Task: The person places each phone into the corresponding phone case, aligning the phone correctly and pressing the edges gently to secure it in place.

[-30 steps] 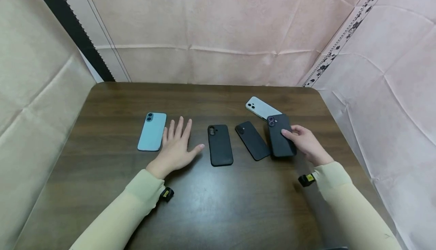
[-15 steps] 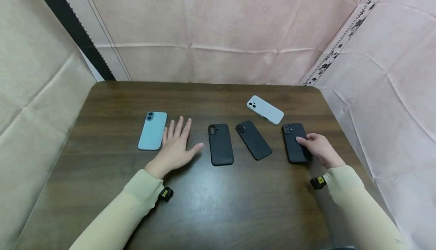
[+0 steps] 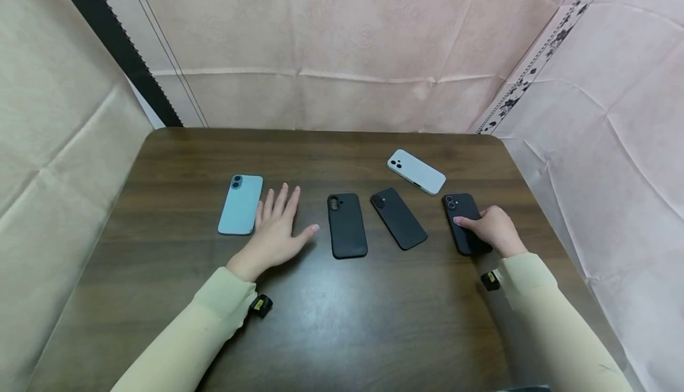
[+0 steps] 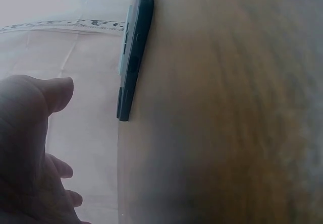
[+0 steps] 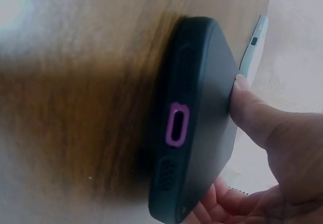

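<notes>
"Right hand (image 3: 497, 230) first: what was it doing?"

"It was partly closed, the thumb across the back of a black phone (image 3: 458, 209) and the fingers bent at its right long edge. The left hand (image 3: 274, 234) was spread wide and held nothing."

"And beneath them?"

"A brown wooden counter (image 3: 331, 332). The gripped phone was at its right side, camera end away from the person; I couldn't tell whether all of its underside touched the wood."

"What lay around it?"

"A light blue phone (image 3: 239, 206) just beside the left fingertips; a dark case or phone (image 3: 347, 225), I couldn't say which; a slanted dark phone (image 3: 398, 218); and a pale phone (image 3: 419, 172) lying diagonally farther back."

"What could have gone wrong from there?"

"In my judgement, a twist. The grip took one edge only, and the back looked smooth, so on a lift the free side could have sagged and the phone slipped, knocking the wood. A careless push left or forward could have bumped the slanted one or the pale one, both being near."

"Anything smaller?"

"That pinkish-purple port rim (image 5: 185, 119), plain in the right wrist view. Dragging that end along could have scuffed it."
</notes>
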`<state>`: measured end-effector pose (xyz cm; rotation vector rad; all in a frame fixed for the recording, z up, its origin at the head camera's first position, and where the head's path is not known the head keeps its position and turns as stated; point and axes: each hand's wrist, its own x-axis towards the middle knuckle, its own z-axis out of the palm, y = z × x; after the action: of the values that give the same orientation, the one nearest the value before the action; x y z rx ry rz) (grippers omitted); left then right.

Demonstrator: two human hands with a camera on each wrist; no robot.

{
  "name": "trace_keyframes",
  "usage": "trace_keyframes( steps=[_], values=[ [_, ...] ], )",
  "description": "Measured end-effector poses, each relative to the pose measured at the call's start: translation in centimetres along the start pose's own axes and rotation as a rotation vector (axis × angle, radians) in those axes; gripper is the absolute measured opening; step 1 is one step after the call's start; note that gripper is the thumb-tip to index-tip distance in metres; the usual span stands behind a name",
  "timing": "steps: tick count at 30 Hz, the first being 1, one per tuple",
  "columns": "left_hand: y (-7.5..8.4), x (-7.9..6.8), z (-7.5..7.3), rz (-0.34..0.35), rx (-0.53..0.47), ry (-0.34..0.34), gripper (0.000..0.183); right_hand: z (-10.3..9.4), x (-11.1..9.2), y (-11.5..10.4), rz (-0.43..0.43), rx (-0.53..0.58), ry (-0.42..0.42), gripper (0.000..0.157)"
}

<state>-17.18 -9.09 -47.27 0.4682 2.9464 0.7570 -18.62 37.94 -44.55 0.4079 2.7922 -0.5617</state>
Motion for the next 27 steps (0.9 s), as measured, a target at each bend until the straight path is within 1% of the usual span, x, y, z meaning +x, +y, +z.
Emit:
trace_keyframes(
  steps=[3,10,14,16,20,23,27],
  values=[
    [-0.09,-0.02,0.11,-0.001,0.006,0.000,0.094,-0.06,0.02,-0.03,0.010,-0.012,-0.016,0.085],
    [-0.29,-0.04,0.25,-0.004,0.005,0.000,0.095,-0.06,0.28,0.19,0.034,-0.020,-0.072,0.093],
    [-0.33,-0.13,0.28,-0.007,0.003,-0.006,0.094,-0.11,0.31,0.24,0.040,-0.017,-0.076,0.095],
    [-0.34,-0.15,0.27,-0.007,-0.002,-0.005,0.094,-0.11,0.25,0.21,0.029,-0.018,-0.066,0.093],
    [-0.35,-0.19,0.19,-0.003,-0.009,-0.003,0.093,0.00,0.20,0.21,0.019,-0.003,-0.038,0.083],
    [-0.38,-0.25,0.15,-0.002,-0.009,-0.004,0.093,0.07,0.03,0.10,0.020,0.025,-0.005,0.082],
    [-0.42,-0.36,0.12,0.001,-0.009,-0.004,0.093,0.23,-0.43,-0.57,-0.004,0.020,0.077,0.093]
  ],
)
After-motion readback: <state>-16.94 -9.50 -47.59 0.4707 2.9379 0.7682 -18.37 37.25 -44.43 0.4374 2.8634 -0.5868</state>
